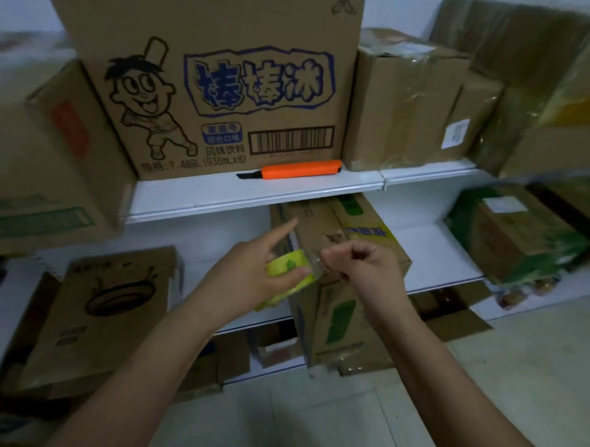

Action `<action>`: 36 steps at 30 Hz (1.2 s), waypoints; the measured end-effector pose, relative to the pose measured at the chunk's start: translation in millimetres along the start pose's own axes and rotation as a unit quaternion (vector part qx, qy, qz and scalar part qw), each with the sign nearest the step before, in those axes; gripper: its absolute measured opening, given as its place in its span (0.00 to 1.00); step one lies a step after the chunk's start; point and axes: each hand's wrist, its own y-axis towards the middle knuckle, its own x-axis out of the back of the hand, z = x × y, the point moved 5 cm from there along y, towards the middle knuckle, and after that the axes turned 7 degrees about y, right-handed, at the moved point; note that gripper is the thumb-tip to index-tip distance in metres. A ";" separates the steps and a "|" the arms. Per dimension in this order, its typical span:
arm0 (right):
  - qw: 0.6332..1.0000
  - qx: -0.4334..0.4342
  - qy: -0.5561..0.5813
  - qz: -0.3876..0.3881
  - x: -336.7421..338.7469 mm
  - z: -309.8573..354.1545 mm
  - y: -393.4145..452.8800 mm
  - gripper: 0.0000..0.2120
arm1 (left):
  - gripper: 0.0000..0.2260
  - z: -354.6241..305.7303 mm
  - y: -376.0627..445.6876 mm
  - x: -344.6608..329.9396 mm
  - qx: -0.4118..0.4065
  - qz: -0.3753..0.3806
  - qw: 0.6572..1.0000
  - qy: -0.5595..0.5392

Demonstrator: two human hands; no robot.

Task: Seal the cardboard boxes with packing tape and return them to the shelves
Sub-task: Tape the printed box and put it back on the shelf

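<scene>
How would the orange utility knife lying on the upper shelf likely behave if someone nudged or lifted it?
The orange utility knife looks long, flat-sided and slim, so it would probably slide rather than roll. Its plastic body suggests it is light and stiff. It lies near the front of the white shelf, so a careless push could knock it off.

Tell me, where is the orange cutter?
The orange cutter lies on the white upper shelf, just in front of the big cartoon box, above both hands.
</scene>
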 end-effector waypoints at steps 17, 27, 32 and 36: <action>0.984 -0.029 -0.008 -0.176 154.6 -24.3 31.3 0.02 | 0.27 -14.4 9.5 -49.6 -0.022 -0.058 0.947 0.316; 0.975 -0.164 0.104 -0.104 156.0 -67.6 58.3 0.06 | 0.26 0.5 34.5 -60.1 -0.011 0.011 0.950 0.312; 0.988 -0.075 -0.124 -0.049 157.6 -55.7 65.9 0.16 | 0.31 6.7 34.8 -68.0 -0.038 0.035 0.953 0.297; 0.975 -0.116 -0.182 -0.047 170.7 -71.1 66.3 0.43 | 0.36 6.2 34.7 -77.9 -0.037 0.026 0.940 0.339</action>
